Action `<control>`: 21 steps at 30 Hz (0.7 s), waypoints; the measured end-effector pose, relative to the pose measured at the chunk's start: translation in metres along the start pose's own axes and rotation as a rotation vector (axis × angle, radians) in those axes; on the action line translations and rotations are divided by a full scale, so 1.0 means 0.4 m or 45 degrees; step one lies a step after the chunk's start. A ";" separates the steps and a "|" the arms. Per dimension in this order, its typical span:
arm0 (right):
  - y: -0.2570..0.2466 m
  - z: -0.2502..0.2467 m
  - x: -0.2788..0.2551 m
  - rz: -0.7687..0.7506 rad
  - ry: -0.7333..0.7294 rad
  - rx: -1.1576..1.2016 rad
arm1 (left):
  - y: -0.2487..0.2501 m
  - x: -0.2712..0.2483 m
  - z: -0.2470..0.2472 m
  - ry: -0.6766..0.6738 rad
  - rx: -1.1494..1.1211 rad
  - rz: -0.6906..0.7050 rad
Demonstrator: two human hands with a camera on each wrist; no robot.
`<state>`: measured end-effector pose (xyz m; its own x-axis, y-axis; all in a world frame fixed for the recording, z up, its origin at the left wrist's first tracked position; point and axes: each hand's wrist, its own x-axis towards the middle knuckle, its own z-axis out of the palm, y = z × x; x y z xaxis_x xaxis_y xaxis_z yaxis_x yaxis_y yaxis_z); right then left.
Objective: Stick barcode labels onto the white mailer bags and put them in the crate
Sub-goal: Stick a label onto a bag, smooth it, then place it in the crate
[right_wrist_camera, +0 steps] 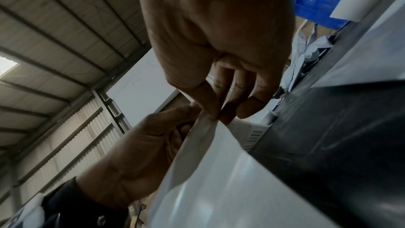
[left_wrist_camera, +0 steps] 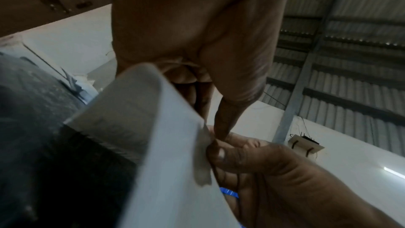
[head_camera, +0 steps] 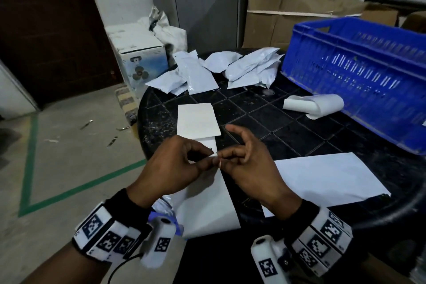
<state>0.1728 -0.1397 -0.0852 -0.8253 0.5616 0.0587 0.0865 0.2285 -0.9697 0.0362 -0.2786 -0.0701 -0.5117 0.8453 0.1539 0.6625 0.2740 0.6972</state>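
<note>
Both hands meet over the near edge of the black table [head_camera: 288, 122], holding a white label sheet [head_camera: 207, 205] by its top corner. My left hand [head_camera: 207, 157] pinches that corner from the left, and my right hand [head_camera: 222, 159] pinches it between thumb and forefinger from the right. In the left wrist view a thin layer [left_wrist_camera: 203, 164] is lifting off the label sheet [left_wrist_camera: 171, 153] at the corner. A flat white mailer bag [head_camera: 329, 180] lies just right of my hands. The blue crate [head_camera: 359, 76] stands at the far right.
A stack of label sheets [head_camera: 197, 120] lies just beyond my hands. A pile of white mailer bags [head_camera: 219, 69] sits at the table's far edge. A curled strip of backing paper [head_camera: 311, 105] rests against the crate. Cardboard boxes [head_camera: 288, 14] stand behind.
</note>
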 end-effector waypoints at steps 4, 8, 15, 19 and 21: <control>0.010 0.003 0.000 -0.037 -0.026 -0.059 | -0.007 0.009 0.012 0.014 -0.055 -0.035; 0.008 -0.001 -0.001 -0.063 -0.017 -0.090 | -0.016 0.017 0.017 0.042 -0.054 -0.034; 0.010 -0.016 -0.002 -0.066 -0.021 -0.239 | -0.006 0.022 -0.017 0.172 0.102 -0.093; 0.015 -0.026 0.005 -0.053 -0.043 -0.346 | -0.038 0.059 -0.074 0.348 -0.367 -0.299; 0.016 -0.032 0.010 -0.081 -0.092 -0.429 | -0.059 0.070 -0.101 0.415 -0.424 -0.303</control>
<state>0.1772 -0.1258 -0.0881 -0.8713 0.4829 0.0875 0.2032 0.5173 -0.8314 -0.0161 -0.2801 -0.0540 -0.8056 0.5764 0.1368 0.3242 0.2358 0.9161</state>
